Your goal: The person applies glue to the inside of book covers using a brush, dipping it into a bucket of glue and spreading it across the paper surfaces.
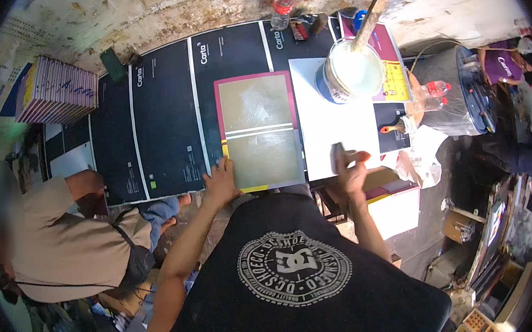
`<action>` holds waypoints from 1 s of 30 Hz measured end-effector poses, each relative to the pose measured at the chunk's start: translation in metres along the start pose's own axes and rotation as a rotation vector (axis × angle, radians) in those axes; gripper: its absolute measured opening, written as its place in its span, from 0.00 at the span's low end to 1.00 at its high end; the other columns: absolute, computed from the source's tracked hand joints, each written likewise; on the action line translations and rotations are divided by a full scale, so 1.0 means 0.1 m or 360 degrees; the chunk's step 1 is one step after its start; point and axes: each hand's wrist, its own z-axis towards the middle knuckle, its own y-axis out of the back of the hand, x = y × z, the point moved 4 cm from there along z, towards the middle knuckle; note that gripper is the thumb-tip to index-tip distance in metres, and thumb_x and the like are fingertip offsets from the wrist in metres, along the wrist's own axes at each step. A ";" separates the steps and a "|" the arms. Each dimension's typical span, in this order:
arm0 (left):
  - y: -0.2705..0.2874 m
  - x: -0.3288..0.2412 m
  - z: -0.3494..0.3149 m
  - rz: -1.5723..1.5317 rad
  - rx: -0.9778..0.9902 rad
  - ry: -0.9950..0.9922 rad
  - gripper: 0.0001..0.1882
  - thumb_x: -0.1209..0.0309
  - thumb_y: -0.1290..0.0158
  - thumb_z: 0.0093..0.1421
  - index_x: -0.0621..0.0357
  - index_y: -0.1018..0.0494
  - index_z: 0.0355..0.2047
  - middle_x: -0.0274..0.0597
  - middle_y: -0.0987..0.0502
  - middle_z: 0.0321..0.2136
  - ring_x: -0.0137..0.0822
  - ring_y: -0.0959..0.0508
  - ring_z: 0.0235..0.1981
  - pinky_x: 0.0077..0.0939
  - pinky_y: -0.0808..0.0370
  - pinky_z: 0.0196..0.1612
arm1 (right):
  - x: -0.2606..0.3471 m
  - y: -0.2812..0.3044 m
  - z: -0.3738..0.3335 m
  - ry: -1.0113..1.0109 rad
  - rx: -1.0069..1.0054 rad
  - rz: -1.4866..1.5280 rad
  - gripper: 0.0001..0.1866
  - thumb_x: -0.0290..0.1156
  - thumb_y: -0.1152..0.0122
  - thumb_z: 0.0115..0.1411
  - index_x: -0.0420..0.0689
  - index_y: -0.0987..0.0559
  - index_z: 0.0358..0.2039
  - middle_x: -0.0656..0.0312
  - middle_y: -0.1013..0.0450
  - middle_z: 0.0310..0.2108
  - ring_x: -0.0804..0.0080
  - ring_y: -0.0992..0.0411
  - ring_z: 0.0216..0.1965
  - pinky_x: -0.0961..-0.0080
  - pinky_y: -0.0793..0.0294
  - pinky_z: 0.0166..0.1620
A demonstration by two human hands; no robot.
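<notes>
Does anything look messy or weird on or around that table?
Yes. The pale wall behind the long black-topped table is blotched with brown stains, so it looks worn. Whitish streaks also cloud the flat beige panel with pink edging, unlike its plainer parts; they might be smears or just glare.

On the table point(165, 121): a board point(257, 103) in the middle, a sheet point(317, 135) just right of it, a bucket point(324, 87) on the sheet's far end, a stick point(376, 11) in the bucket. To the left, a stack of books point(59, 90); at the back, near the wall point(200, 9), a bottle point(283, 9); right of the sheet, a brush point(398, 127).
</notes>
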 end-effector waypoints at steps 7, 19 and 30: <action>0.41 -1.22 0.32 -0.0348 -0.0469 -0.0083 0.34 0.45 0.43 0.58 0.62 0.31 0.52 0.50 0.31 0.50 0.51 0.31 0.55 0.62 0.35 0.53 | 0.51 -0.53 1.22 0.0928 0.0304 0.0211 0.08 0.26 0.33 0.57 0.40 0.20 0.37 0.57 0.23 0.30 0.63 0.25 0.33 0.68 0.26 0.36; 0.09 -1.77 0.31 -0.0549 -0.0458 0.0280 0.34 0.48 0.49 0.63 0.67 0.34 0.57 0.50 0.33 0.56 0.50 0.29 0.53 0.57 0.36 0.54 | 1.40 -2.37 2.59 0.1754 0.0698 -0.0421 0.23 0.54 0.36 0.57 0.44 0.19 0.29 0.50 0.24 0.25 0.50 0.23 0.29 0.58 0.27 0.38; 0.08 -1.72 0.32 -0.0649 -0.0441 0.0354 0.34 0.49 0.48 0.62 0.65 0.33 0.58 0.49 0.33 0.55 0.50 0.30 0.53 0.54 0.34 0.51 | 2.08 -3.40 2.63 0.1790 0.1667 -0.0565 0.23 0.54 0.37 0.58 0.45 0.19 0.36 0.49 0.22 0.31 0.49 0.22 0.37 0.53 0.26 0.41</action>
